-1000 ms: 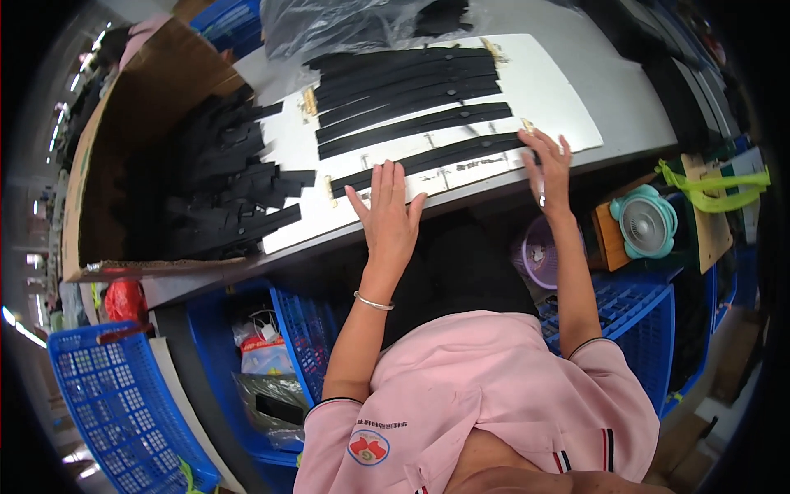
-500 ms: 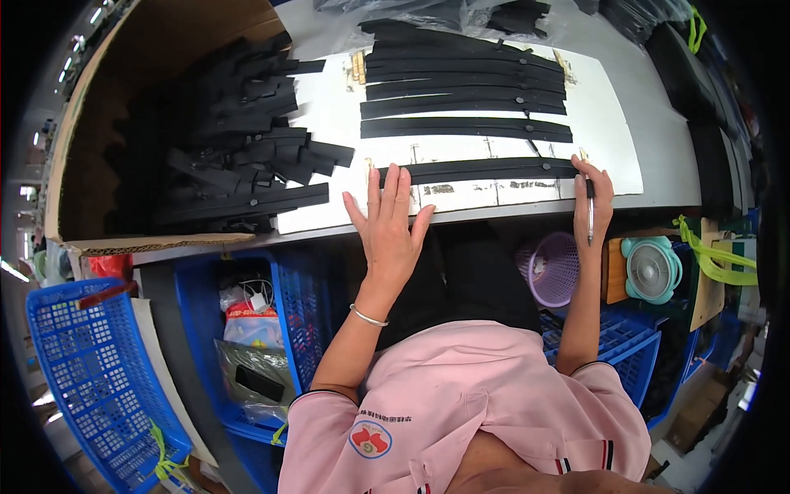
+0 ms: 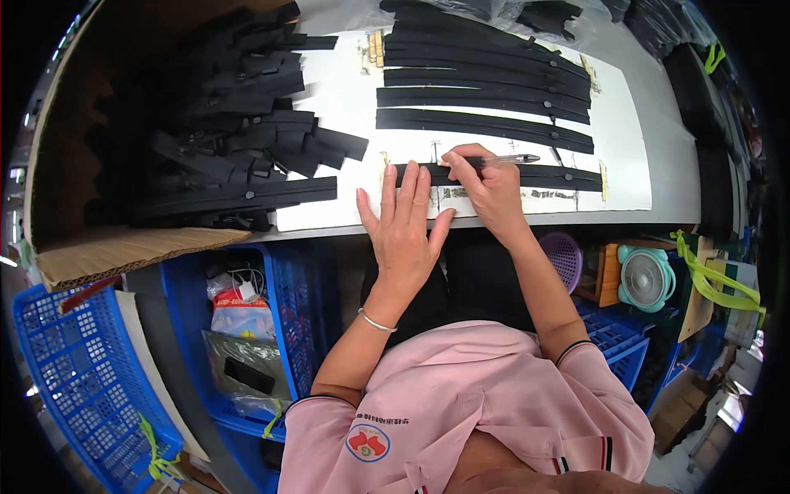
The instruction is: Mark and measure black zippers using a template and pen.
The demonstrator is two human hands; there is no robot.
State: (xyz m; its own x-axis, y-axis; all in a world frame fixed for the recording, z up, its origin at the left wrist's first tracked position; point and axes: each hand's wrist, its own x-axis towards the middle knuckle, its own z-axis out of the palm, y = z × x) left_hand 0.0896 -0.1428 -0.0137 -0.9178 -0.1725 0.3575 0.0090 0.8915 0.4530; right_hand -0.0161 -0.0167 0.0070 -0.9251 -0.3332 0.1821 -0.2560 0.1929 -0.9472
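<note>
Black strip: a long, flat, matte black band (image 3: 527, 175), seemingly rubber or stiff fabric, lies straight along the near edge of the white sheet, with small round studs on it.
Right hand: the right hand (image 3: 485, 185) rests on the strip's left end, fingers curled shut around a slim silver pen with a clear barrel (image 3: 502, 159); the pen lies nearly level, its tip pointing right over the strip.
Left hand: the left hand (image 3: 405, 226) lies flat and open, fingers spread, palm down on the sheet just left of the right hand; its fingertips reach the strip's left end. It holds nothing. A thin silver bangle (image 3: 374, 321) circles the wrist.
White sheet: a smooth, pale rectangular board (image 3: 346, 99) covers the grey table top, with tan tape scraps at its edges.
Laid-out strips: several more long black bands (image 3: 485, 82) lie in parallel rows farther back on the sheet.
Loose pile: a jumbled heap of shorter black strips (image 3: 222, 140) sits to the left, spilling from a brown corrugated cardboard box (image 3: 123, 247).
Below the table: blue plastic lattice crates (image 3: 74, 370), a purple mesh basket (image 3: 566, 255) and a round teal fan (image 3: 646, 276).
</note>
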